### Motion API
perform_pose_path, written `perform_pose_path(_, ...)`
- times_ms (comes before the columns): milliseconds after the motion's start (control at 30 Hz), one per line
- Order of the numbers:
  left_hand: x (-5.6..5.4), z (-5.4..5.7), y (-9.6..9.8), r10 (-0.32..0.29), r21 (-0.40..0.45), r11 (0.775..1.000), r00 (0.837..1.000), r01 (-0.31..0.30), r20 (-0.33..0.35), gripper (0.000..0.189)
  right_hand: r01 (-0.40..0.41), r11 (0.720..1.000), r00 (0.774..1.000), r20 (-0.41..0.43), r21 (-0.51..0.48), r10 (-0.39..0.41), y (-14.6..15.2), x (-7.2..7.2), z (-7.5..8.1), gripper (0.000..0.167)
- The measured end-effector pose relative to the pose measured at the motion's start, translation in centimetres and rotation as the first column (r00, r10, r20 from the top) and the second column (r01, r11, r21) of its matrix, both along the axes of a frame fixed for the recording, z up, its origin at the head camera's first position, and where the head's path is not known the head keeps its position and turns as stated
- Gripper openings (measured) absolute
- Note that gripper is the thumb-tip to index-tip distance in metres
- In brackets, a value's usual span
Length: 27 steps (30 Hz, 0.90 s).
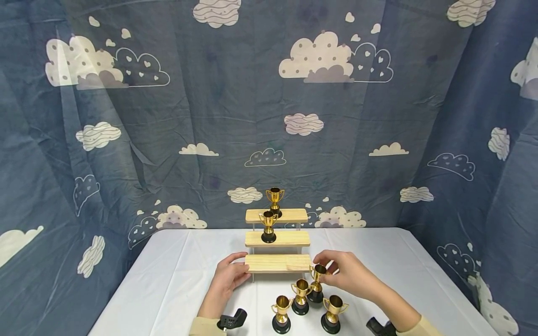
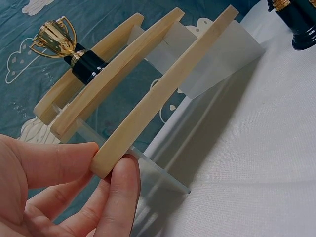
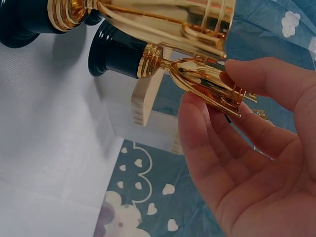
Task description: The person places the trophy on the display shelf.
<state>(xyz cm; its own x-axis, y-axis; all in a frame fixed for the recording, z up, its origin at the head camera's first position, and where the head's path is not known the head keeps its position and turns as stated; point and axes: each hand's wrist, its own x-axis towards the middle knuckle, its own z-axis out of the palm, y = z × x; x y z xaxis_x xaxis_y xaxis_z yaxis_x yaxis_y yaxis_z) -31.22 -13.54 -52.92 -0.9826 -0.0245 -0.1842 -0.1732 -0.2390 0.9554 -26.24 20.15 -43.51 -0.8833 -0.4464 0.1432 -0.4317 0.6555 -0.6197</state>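
Left hand (image 1: 230, 276): grip pinches the left end of the bottom board (image 1: 278, 263), thumb and fingers on the wood. Right hand (image 1: 346, 273): grip pinches the held cup (image 1: 316, 285) by its gold bowl, thumb one side, fingers the other. Held cup is at the right end of the bottom board, in front of it, black base down in the head view. Can't tell if that base touches the table (image 1: 168, 266).

Three more gold cups with black bases stand upright on the table: near cup (image 1: 300, 297) just left of the held one, left cup (image 1: 281, 314) and right cup (image 1: 333, 314) closer to the person.

Stand has three wooden boards, stepped, on clear supports (image 2: 212, 59). Middle board (image 1: 294, 239) carries one cup (image 1: 268, 227), upright, left of centre. Top board (image 1: 296, 215) carries another cup (image 1: 275, 198), upright, about centre; its base is partly hidden by the one in front. Bottom board has the left hand on it.

Black device (image 1: 232, 320) on the left wrist, a second (image 1: 380, 326) on the right. Light sleeves (image 1: 206, 326). Blue cloud-print curtain (image 1: 235, 93) behind.
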Motion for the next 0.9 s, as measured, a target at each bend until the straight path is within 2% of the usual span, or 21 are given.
perform_pose_path(467,-0.03,0.06,0.15,0.020,-0.026,0.999,1.000,-0.020,0.017,0.051,0.023,0.997,0.999,0.024,-0.067,-0.022,-0.07,0.07,0.27,0.030)
perform_pose_path(900,-0.13,-0.15,0.05,0.025,-0.023,0.999,0.999,-0.024,0.022,0.051,0.038,0.996,0.999,0.033,-0.084,-0.035,-0.41,0.14,0.43,0.030)
